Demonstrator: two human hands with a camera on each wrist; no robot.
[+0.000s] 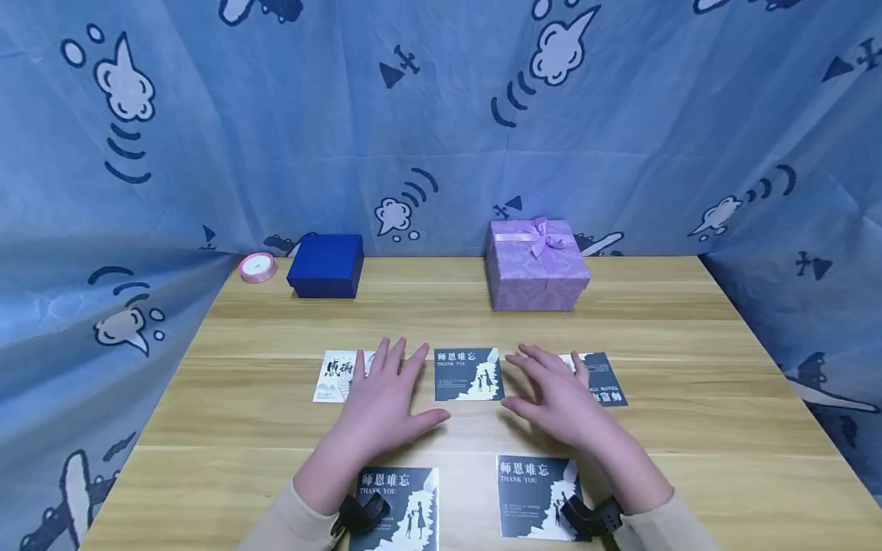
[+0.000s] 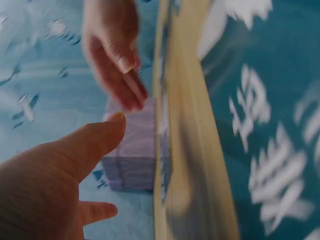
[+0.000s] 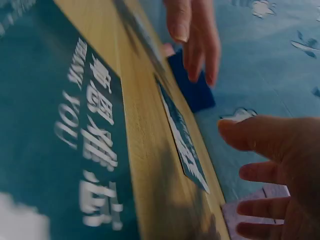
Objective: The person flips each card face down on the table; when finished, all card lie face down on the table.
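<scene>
My left hand (image 1: 386, 394) is spread over the table, its fingers overlapping a pale card (image 1: 334, 380) in the head view. My right hand (image 1: 554, 394) hovers opposite with loosely bent fingers, partly covering a dark card (image 1: 605, 380). Between the two lies a dark thank-you card (image 1: 468, 375) with a white silhouette print. Nearer me, one dark card (image 1: 396, 509) lies beneath the left wrist and another dark card (image 1: 536, 497) beneath the right wrist. Nothing sits between the fingers of either hand in the wrist views.
At the table's (image 1: 689, 329) back stand a dark blue box (image 1: 326, 266) and a purple gift box (image 1: 537, 266) with a bow. A roll of pink ribbon (image 1: 258, 267) lies at the far left corner. A patterned blue cloth (image 1: 441, 115) hangs behind.
</scene>
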